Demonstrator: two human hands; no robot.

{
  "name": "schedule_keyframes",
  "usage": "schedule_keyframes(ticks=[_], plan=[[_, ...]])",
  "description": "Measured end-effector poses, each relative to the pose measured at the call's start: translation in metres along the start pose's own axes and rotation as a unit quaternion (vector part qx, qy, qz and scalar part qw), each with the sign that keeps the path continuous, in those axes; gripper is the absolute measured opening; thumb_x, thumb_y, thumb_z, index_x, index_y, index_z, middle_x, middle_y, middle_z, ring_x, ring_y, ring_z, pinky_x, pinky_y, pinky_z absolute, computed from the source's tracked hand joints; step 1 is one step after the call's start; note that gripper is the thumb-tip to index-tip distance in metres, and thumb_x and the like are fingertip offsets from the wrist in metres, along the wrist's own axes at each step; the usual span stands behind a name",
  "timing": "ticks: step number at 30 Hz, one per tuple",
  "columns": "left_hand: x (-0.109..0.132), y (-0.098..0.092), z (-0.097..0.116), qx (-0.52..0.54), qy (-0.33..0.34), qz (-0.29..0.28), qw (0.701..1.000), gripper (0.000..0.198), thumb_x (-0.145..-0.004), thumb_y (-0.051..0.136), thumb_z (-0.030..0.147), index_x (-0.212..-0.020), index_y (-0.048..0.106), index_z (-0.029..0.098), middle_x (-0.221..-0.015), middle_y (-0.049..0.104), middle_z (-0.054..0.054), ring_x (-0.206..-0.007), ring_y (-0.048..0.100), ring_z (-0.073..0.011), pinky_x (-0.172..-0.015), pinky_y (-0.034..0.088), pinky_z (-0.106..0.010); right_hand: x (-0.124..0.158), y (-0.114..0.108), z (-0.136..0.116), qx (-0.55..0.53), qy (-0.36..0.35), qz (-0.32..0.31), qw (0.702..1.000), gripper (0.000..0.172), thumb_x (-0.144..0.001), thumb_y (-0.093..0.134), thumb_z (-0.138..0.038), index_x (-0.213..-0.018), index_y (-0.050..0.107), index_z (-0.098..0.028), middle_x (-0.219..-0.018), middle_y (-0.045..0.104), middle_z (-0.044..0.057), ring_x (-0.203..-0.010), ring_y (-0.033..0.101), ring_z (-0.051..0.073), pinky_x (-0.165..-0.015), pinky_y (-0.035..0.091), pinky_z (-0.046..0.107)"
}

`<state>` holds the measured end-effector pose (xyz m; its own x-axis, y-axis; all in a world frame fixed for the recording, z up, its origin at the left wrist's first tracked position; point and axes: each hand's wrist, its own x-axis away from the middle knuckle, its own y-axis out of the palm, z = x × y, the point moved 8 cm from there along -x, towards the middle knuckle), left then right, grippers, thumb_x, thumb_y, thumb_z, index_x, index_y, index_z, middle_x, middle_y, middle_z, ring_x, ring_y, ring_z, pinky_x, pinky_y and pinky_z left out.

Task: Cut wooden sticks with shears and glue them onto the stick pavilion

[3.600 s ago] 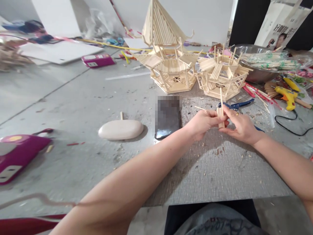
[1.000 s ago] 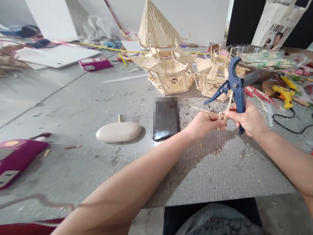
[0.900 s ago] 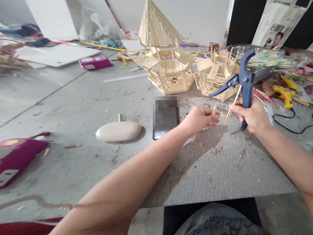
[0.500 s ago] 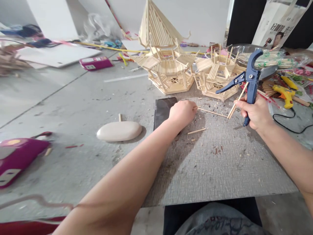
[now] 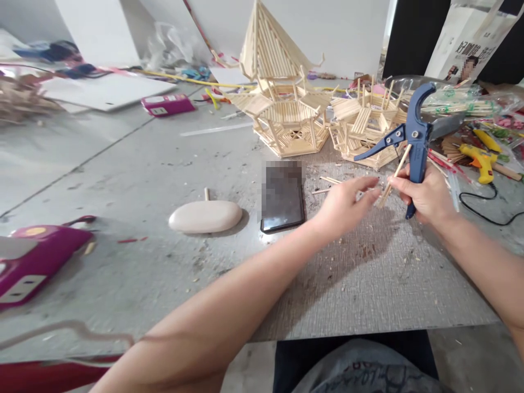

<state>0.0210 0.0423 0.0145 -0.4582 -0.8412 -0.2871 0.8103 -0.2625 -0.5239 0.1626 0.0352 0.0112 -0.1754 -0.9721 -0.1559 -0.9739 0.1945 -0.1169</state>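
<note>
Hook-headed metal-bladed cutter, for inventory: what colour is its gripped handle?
Dark blue handle; see head view.

At a grey desk [image 5: 409,295], a person's right hand [image 5: 432,194] grips a blue cutter [image 5: 417,154] upright, along with thin wooden sticks [image 5: 402,162] held at a slant. The left hand [image 5: 347,203], fingers and thumb parted, is just beside the sticks' lower ends. Left of the hands lie a dark phone [image 5: 283,202] and a pale oblong case [image 5: 205,216]. Behind stand a tall stick pagoda [image 5: 286,112] and a shorter stick model [image 5: 363,121].
</note>
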Motion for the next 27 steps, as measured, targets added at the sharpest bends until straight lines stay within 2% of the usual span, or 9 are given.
schedule_keyframes(ticks=[4, 7, 11, 14, 16, 18, 20, 23, 27], plan=[[0.009, 0.026, 0.004, 0.123, -0.006, -0.050, 0.991, 0.026, -0.082, 0.045, 0.032, -0.094, 0.061, 0.015, -0.084, 0.066, -0.005, -0.071, 0.059, -0.0119, -0.065, 0.046, -0.024, 0.009, 0.011, -0.002, 0.012, 0.004, -0.026, 1.000, 0.024, -0.061, 0.068, -0.031, -0.067, 0.046, -0.023, -0.056, 0.049, -0.006, -0.037, 0.037, 0.006, -0.034, 0.032, 0.024], [0.011, 0.028, -0.003, 0.152, -0.050, -0.053, 0.986, 0.022, -0.082, 0.046, 0.030, -0.078, 0.060, 0.014, -0.071, 0.063, -0.003, -0.059, 0.057, -0.0096, -0.057, 0.044, -0.022, 0.014, 0.018, -0.004, 0.028, 0.001, -0.041, 0.999, 0.022, -0.064, 0.066, -0.032, -0.067, 0.046, -0.023, -0.057, 0.051, -0.006, -0.038, 0.039, 0.006, -0.035, 0.033, 0.024], [0.011, 0.022, -0.001, 0.095, -0.062, -0.052, 0.992, 0.025, -0.082, 0.045, 0.027, -0.064, 0.058, 0.015, -0.059, 0.060, -0.001, -0.055, 0.054, -0.0094, -0.057, 0.042, -0.023, 0.015, 0.017, -0.005, 0.037, -0.011, -0.042, 0.998, 0.025, -0.065, 0.067, -0.036, -0.070, 0.046, -0.023, -0.059, 0.052, -0.005, -0.038, 0.040, 0.006, -0.035, 0.034, 0.024], [0.008, -0.004, -0.003, 0.068, -0.049, 0.053, 0.995, 0.020, -0.081, 0.046, 0.028, -0.072, 0.061, 0.017, -0.069, 0.064, -0.003, -0.065, 0.056, -0.0119, -0.063, 0.043, -0.025, 0.008, 0.007, -0.006, 0.026, -0.020, -0.021, 0.999, 0.027, -0.068, 0.064, -0.043, -0.072, 0.046, -0.023, -0.061, 0.054, -0.004, -0.036, 0.040, 0.006, -0.034, 0.032, 0.024], [0.005, -0.027, -0.009, 0.044, -0.032, 0.154, 0.987, 0.018, -0.081, 0.047, 0.030, -0.076, 0.061, 0.020, -0.088, 0.066, -0.005, -0.082, 0.056, -0.0149, -0.071, 0.042, -0.027, 0.002, 0.000, -0.004, 0.023, -0.009, -0.017, 1.000, 0.028, -0.070, 0.061, -0.047, -0.071, 0.046, -0.023, -0.059, 0.055, -0.004, -0.034, 0.039, 0.006, -0.031, 0.029, 0.024], [0.002, -0.041, -0.019, 0.029, -0.039, 0.205, 0.978, 0.018, -0.081, 0.047, 0.032, -0.073, 0.060, 0.021, -0.101, 0.063, -0.006, -0.094, 0.054, -0.0175, -0.075, 0.041, -0.028, -0.003, -0.002, 0.001, 0.021, 0.014, -0.037, 0.999, 0.030, -0.071, 0.059, -0.050, -0.067, 0.046, -0.023, -0.054, 0.052, -0.004, -0.032, 0.038, 0.006, -0.030, 0.026, 0.024], [-0.005, -0.042, -0.032, 0.046, -0.050, 0.195, 0.979, 0.020, -0.081, 0.047, 0.033, -0.071, 0.060, 0.021, -0.099, 0.063, -0.007, -0.091, 0.054, -0.0172, -0.072, 0.040, -0.028, -0.005, 0.001, 0.004, 0.013, 0.029, -0.072, 0.997, 0.032, -0.071, 0.058, -0.051, -0.064, 0.045, -0.023, -0.050, 0.050, -0.004, -0.031, 0.037, 0.005, -0.029, 0.024, 0.024], [-0.013, -0.026, -0.048, 0.105, -0.076, 0.115, 0.985, 0.021, -0.079, 0.050, 0.034, -0.070, 0.060, 0.019, -0.073, 0.063, -0.003, -0.068, 0.053, -0.0130, -0.062, 0.039, -0.025, -0.004, 0.005, 0.005, 0.009, 0.020, -0.099, 0.995, 0.031, -0.071, 0.059, -0.049, -0.065, 0.047, -0.022, -0.055, 0.053, -0.004, -0.031, 0.038, 0.005, -0.029, 0.025, 0.023], [-0.011, -0.009, -0.051, 0.171, -0.091, 0.068, 0.979, 0.022, -0.077, 0.052, 0.035, -0.068, 0.060, 0.017, -0.057, 0.054, 0.000, -0.054, 0.045, -0.0091, -0.055, 0.036, -0.024, -0.005, 0.000, 0.005, -0.008, -0.010, -0.053, 0.999, 0.021, -0.069, 0.064, -0.039, -0.078, 0.056, -0.022, -0.078, 0.061, -0.001, -0.051, 0.055, 0.009, -0.042, 0.044, 0.024]])
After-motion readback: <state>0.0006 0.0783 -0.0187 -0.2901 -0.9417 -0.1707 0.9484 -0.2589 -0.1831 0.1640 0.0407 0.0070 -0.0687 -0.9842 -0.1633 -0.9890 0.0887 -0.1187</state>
